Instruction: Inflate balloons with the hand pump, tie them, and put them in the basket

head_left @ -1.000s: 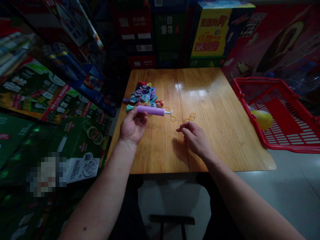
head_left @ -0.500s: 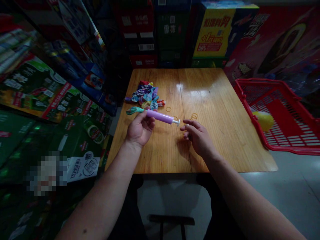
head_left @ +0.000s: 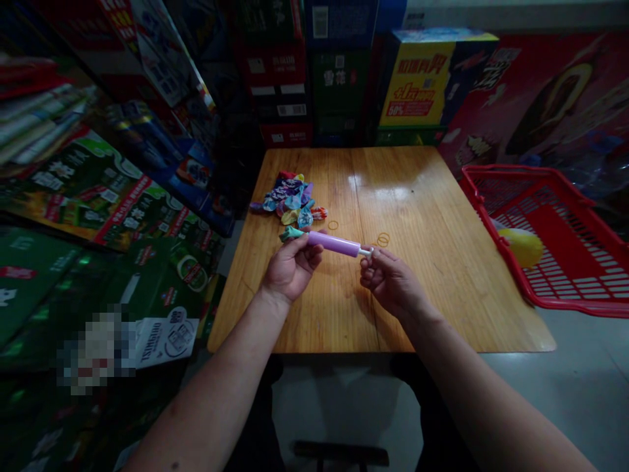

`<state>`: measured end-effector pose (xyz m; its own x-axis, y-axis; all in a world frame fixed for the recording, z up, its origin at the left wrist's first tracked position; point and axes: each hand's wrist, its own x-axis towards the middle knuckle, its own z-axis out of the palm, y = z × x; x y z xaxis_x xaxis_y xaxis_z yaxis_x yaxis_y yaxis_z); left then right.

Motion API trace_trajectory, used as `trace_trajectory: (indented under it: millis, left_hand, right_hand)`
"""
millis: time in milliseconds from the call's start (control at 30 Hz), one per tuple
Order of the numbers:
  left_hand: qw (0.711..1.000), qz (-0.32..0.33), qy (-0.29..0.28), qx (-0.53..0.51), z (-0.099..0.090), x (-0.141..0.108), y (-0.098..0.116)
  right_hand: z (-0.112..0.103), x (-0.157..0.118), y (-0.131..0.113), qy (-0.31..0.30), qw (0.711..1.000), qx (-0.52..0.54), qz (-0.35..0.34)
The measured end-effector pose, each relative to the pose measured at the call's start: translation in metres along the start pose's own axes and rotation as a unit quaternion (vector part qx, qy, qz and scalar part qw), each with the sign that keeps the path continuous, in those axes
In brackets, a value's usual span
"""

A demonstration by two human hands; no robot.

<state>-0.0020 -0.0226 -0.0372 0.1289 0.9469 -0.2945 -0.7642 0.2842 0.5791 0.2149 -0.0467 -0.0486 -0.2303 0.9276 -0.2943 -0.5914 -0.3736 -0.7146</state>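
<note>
Head view: left hand [head_left: 291,270] grips purple pump [head_left: 335,244], right hand [head_left: 392,278] pinches white handle [head_left: 365,252], inside the table's edges [head_left: 457,348].

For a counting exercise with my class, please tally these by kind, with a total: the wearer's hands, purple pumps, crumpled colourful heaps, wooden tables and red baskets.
Left hand and right hand: 2
Purple pump: 1
Crumpled colourful heap: 1
Wooden table: 1
Red basket: 1
Total: 6

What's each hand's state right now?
Left hand: closed, holding the purple pump by its barrel.
Right hand: closed, pinching the pump's white handle.
</note>
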Motion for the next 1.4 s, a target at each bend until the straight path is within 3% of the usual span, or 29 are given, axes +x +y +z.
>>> trace_trajectory:
  millis: [300,533,700,833,1000,1200,1400]
  left_hand:
    - [1.000,-0.010,-0.005,-0.029,0.010,0.001,-0.010]
    - [0.995,0.070,0.049,-0.042,0.003,0.017,0.002]
    - [0.998,0.068,-0.016,-0.004,0.020,0.003,-0.026]
    - [0.998,0.062,-0.024,-0.013,0.026,-0.004,-0.037]
    - [0.998,0.029,-0.045,-0.033,0.019,0.002,-0.027]
    - [0.995,0.086,0.005,-0.045,0.013,0.011,-0.005]
    - [0.998,0.062,-0.008,-0.029,0.014,0.003,-0.029]
  right_hand:
    - [0.005,-0.002,-0.009,-0.034,0.996,0.065,0.052]
    - [-0.019,0.011,-0.034,-0.006,0.996,0.082,-0.029]
    - [-0.015,0.018,-0.019,-0.036,0.994,0.103,-0.015]
    - [-0.007,0.014,-0.008,-0.049,0.993,0.103,-0.012]
    - [-0.003,0.005,-0.011,-0.050,0.997,0.058,-0.028]
    - [-0.010,0.003,-0.030,-0.034,0.995,-0.022,-0.095]
    - [0.002,0.002,-0.018,-0.051,0.997,0.061,-0.016]
